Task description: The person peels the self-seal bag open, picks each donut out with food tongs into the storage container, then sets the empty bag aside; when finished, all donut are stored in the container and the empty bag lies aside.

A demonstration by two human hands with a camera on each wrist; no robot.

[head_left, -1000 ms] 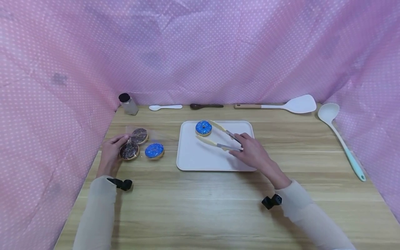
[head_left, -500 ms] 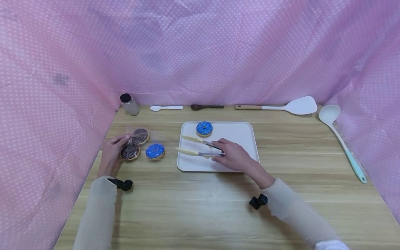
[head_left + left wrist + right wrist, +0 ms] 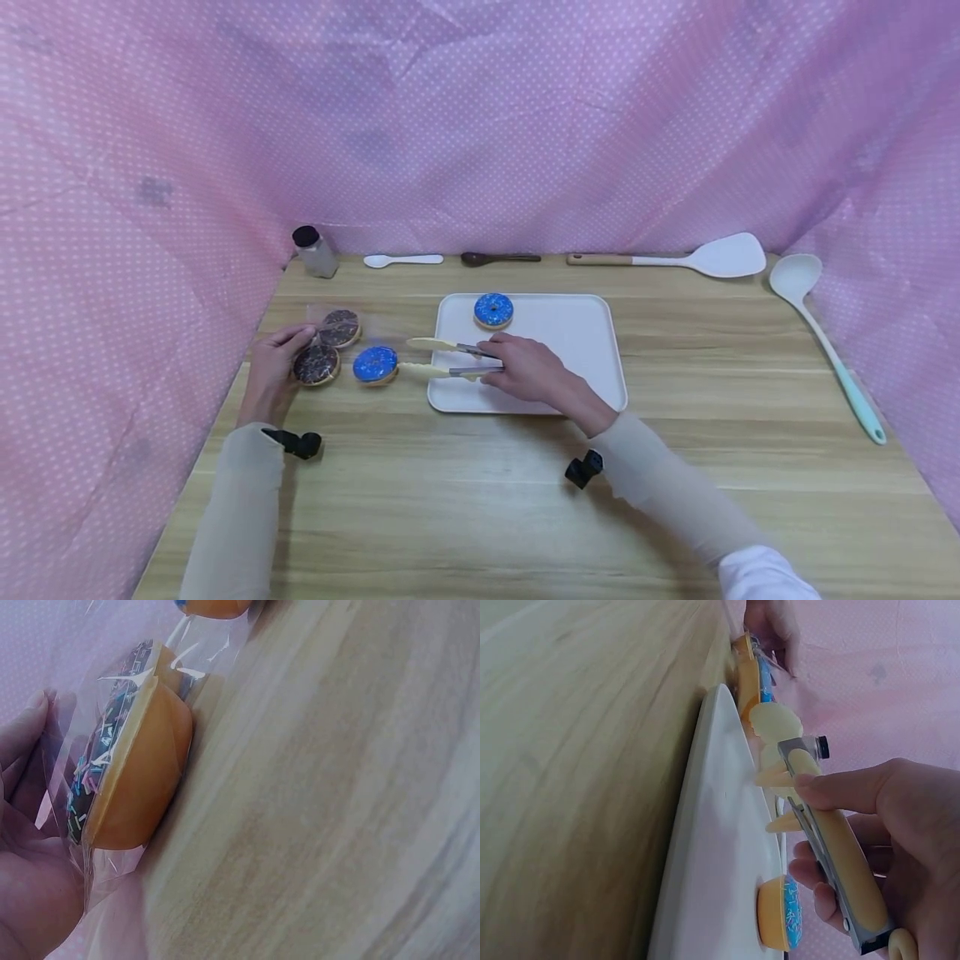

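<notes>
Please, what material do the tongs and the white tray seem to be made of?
The tongs look like grey brushed metal arms with cream tips, probably silicone or plastic: the tips look matte and soft-edged in the right wrist view. The tray seems to be matte white plastic or melamine, with a smooth surface and rounded rim; which one cannot be told.

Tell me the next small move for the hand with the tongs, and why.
Probably ease the tongs a little further left so their open tips straddle the blue donut on the table. The right hand holds them just short of it, while one blue donut already sits on the tray.
</notes>
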